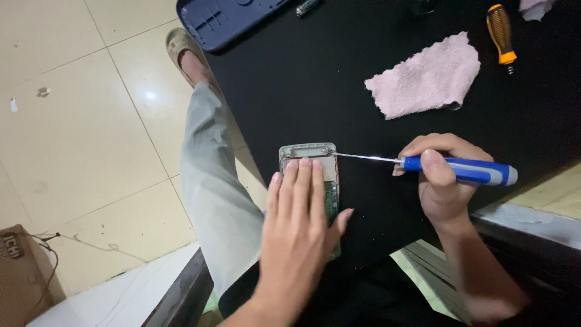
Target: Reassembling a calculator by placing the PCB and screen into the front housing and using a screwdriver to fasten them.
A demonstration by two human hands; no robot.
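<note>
Bare forearms (no sleeves), grey-green trousers, a tan sandal.

Single head-worn camera looks steeply down, close above the black table.

Cream floor tiles shone under an overhead light beside the black table; a cardboard box sat in the corner.

Small clear-cased device w/ rounded corners lies flat on the black table, near its front edge; green circuit board visible inside, pale window at the far end. Blue-handled screwdriver lies nearly level just right of the device, thin metal shaft pointing left, tip at the device's far right corner.
</note>
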